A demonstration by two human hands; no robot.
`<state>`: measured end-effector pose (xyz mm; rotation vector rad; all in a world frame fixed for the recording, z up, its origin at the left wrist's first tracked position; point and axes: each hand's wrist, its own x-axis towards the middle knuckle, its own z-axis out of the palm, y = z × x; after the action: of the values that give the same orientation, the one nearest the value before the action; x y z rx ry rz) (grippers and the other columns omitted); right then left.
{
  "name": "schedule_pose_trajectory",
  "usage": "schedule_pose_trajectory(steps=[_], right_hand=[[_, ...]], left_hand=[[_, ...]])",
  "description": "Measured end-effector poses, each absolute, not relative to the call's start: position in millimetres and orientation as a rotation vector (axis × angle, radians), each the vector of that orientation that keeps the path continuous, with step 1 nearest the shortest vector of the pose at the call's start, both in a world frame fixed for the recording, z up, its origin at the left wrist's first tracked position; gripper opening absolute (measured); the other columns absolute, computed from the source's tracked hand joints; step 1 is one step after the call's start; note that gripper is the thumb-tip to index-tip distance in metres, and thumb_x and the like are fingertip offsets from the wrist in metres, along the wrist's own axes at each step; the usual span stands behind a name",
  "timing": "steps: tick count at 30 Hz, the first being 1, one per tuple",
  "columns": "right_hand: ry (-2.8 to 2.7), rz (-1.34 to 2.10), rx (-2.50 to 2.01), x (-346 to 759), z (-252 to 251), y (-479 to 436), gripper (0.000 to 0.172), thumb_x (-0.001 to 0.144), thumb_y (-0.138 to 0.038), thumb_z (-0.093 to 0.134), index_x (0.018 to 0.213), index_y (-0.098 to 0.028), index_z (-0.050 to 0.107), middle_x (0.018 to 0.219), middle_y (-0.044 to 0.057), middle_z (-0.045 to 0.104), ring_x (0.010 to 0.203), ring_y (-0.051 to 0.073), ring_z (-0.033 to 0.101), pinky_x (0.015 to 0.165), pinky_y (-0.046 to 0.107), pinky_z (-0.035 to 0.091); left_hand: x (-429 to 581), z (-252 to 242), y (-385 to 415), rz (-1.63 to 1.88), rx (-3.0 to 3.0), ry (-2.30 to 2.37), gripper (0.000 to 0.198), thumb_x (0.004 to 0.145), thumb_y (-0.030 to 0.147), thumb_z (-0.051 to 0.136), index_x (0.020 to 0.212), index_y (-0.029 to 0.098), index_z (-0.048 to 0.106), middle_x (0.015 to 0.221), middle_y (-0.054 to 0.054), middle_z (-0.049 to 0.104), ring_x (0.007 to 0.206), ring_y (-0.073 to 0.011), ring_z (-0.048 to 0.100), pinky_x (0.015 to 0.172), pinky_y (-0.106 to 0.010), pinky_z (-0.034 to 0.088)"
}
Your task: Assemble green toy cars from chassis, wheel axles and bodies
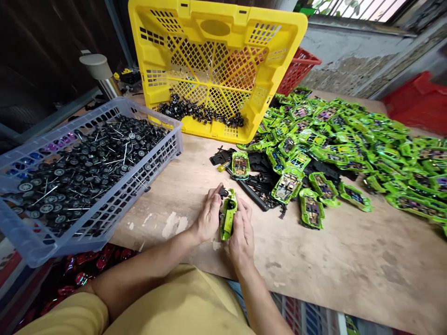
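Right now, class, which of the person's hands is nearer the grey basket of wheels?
Left. The left hand grips the green toy car on the side facing the grey basket; the right hand grips the other side, farther away.

A small toy-assembly workshop: a worn wooden bench (pixel 349 260) heaped at right with green toy-car bodies (pixel 349 139), a grey crate of wheels and axles (pixel 70 177) left, a yellow crate (pixel 216 65) tipped far behind.

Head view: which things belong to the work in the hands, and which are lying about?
In the work: green car shell, held between left hand and right hand; small black part at its top.
Lying about: grey basket of wheels, yellow crate, red basket, pile of green shells, black parts.
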<state>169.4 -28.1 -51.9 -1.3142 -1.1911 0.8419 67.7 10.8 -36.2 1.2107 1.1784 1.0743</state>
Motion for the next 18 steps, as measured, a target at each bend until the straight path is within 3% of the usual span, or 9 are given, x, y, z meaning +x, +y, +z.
schedule_pose_trajectory(steps=[8, 18], right_hand=[[-1.179, 0.849, -1.299, 165, -59, -30, 0.045, 0.101, -0.040, 0.034, 0.141, -0.027, 0.049, 0.129, 0.008, 0.048, 0.128, 0.021, 0.045, 0.111, 0.043, 0.035], [-1.284, 0.731, -1.377, 163, -65, -31, 0.049, 0.101, -0.040, 0.031, 0.147, -0.025, 0.042, 0.136, 0.011, 0.044, 0.133, 0.025, 0.039, 0.114, 0.049, 0.030]], left_hand=[[75, -38, 7, 1.094, 1.275, 1.196, 0.060, 0.099, 0.053, 0.023, 0.140, 0.016, 0.047, 0.135, -0.015, 0.052, 0.133, -0.0225, 0.044, 0.116, -0.039, 0.030], [79, -44, 7, 1.090, 1.214, 1.218, 0.060, 0.097, 0.056, 0.028, 0.135, 0.017, 0.053, 0.138, -0.014, 0.052, 0.136, -0.0232, 0.042, 0.119, -0.040, 0.028]])
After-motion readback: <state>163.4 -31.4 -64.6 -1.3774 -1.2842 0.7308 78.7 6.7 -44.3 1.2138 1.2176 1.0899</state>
